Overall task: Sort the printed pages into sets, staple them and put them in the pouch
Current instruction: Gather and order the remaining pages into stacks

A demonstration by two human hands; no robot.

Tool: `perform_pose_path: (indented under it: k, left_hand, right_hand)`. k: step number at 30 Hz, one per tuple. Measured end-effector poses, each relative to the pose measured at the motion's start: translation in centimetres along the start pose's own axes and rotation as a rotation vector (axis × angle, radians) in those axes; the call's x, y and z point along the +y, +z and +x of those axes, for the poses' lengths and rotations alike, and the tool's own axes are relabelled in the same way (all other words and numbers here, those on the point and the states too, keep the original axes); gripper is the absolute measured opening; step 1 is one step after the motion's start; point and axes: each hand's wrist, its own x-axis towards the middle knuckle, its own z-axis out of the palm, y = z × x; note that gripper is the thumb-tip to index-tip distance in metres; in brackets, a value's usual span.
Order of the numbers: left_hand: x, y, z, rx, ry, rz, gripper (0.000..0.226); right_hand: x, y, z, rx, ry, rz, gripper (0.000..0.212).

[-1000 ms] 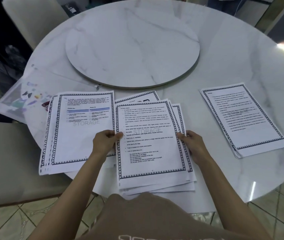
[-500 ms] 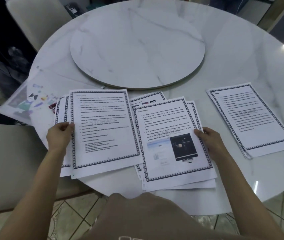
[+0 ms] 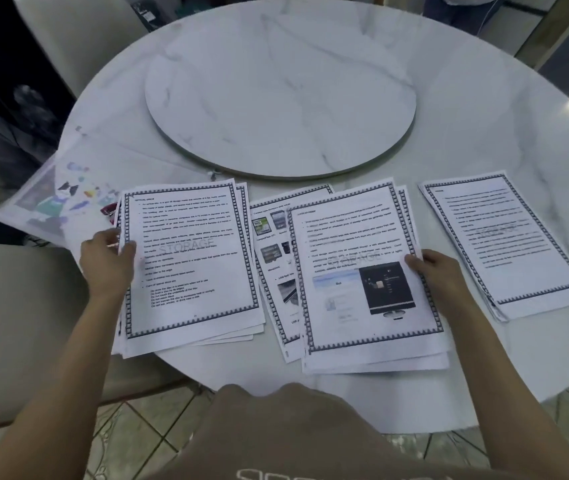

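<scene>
Three piles of bordered printed pages lie on the round marble table [image 3: 449, 109]. The left pile [image 3: 189, 265] has a text page on top; my left hand [image 3: 108, 261] pinches its left edge, thumb on the top sheet. The middle pile [image 3: 366, 285] shows a page with a dark screen picture; my right hand [image 3: 435, 275] grips its right edge. A page with photos [image 3: 271, 244] peeks out between the two piles. The right pile [image 3: 504, 240] lies untouched. A clear plastic pouch [image 3: 54, 199] with coloured print lies at the table's left edge, with a small red object [image 3: 109, 209] beside it.
A raised round turntable [image 3: 279, 88] fills the table's centre. Pale chairs stand at the far left [image 3: 71, 32] and near left [image 3: 23, 323]. The left and middle piles overhang the table's near edge above a tiled floor.
My left hand carried the top text page from the middle pile over onto the left pile and now holds its left edge. The middle pile now shows the page with the screen picture.
</scene>
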Motion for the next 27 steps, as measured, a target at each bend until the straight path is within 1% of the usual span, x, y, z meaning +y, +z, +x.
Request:
perform_pose_path:
  k: [3, 5, 7, 9, 10, 12, 14, 20, 24, 27]
  left_hand:
    - [1.3, 1.3, -1.2, -0.037, 0.105, -0.054, 0.034]
    - [2.4, 2.3, -2.5, -0.080, 0.141, -0.132, 0.031]
    - [3.6, 3.2, -3.8, -0.137, 0.147, -0.214, 0.029]
    - [4.3, 4.1, -4.9, -0.202, 0.132, -0.268, 0.028]
    - [4.6, 4.5, -5.4, -0.233, 0.125, -0.285, 0.028]
    - [4.9, 5.2, -6.2, -0.273, 0.112, -0.299, 0.027]
    - [5.1, 5.7, -6.9, -0.297, 0.092, -0.302, 0.026]
    - [5.1, 6.4, -8.1, -0.345, 0.048, -0.307, 0.025]
    - [5.9, 6.8, -9.0, -0.397, 0.035, -0.377, 0.025]
    - [7.0, 7.3, -10.1, -0.462, 0.022, -0.456, 0.024]
  right_hand:
    - [-0.8, -1.5, 0.5, 0.090, 0.023, 0.150, 0.029]
    - [-1.0, -2.7, 1.1, 0.158, 0.024, 0.262, 0.024]
    - [-1.1, -3.7, 1.7, 0.225, 0.016, 0.345, 0.020]
    - [-1.2, -4.6, 2.1, 0.273, 0.024, 0.402, 0.009]
    - [-1.2, -4.9, 2.2, 0.290, 0.029, 0.429, 0.008]
    - [-1.1, -5.5, 2.5, 0.311, 0.028, 0.458, 0.016]
    - [-1.0, -5.9, 2.6, 0.331, 0.033, 0.481, 0.016]
    - [-0.7, -6.8, 3.0, 0.345, 0.036, 0.529, 0.016]
    - [-0.8, -6.2, 2.9, 0.291, 0.027, 0.520, 0.016]
    - [-0.9, -4.7, 2.5, 0.222, 0.016, 0.505, 0.009]
